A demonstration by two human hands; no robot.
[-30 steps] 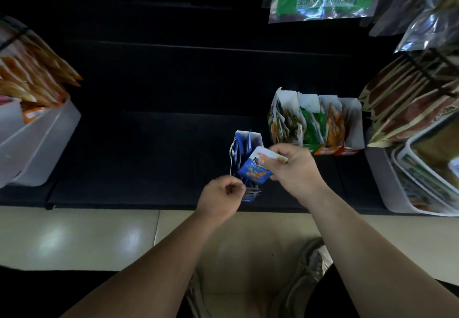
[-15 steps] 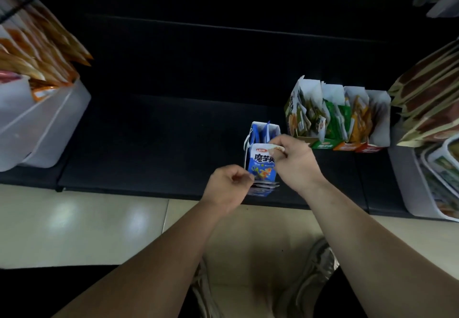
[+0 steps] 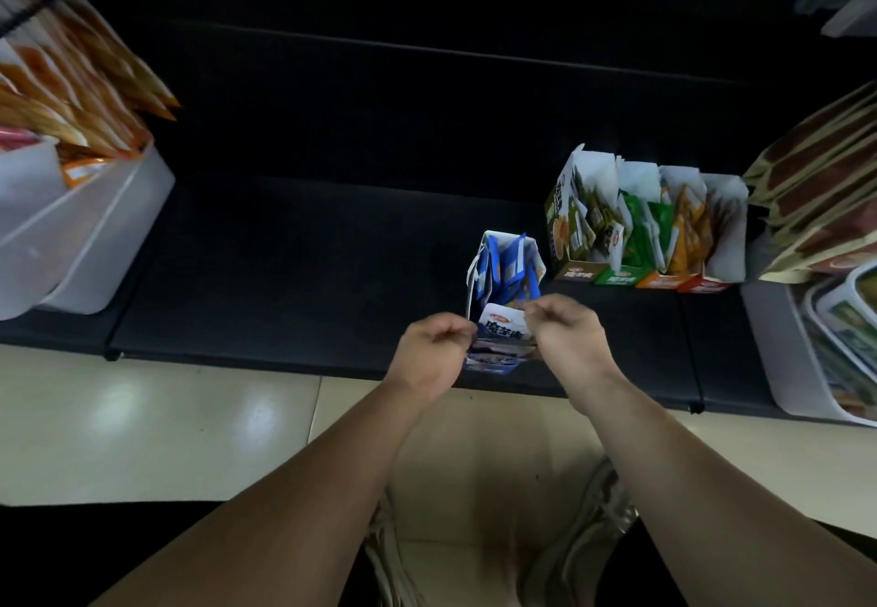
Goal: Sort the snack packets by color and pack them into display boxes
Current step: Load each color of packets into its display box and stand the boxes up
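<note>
The lower half of the blue snack packet [image 3: 503,325] is blurring into the front of the blue display box [image 3: 505,269]. The grip of the left hand [image 3: 434,352] is curling at the packet's left edge (whether it is pinching packet or box wall is hard to make out). The right hand [image 3: 567,331] is pinching the packet's top right corner. Four more display boxes [image 3: 645,227] are standing to the right on the black shelf [image 3: 284,250], between white bins [image 3: 95,236] and trays [image 3: 778,345] cut off by the frame. The packet is standing upright at the box's near end, with its long axis vertical and its printed face toward the person.
</note>
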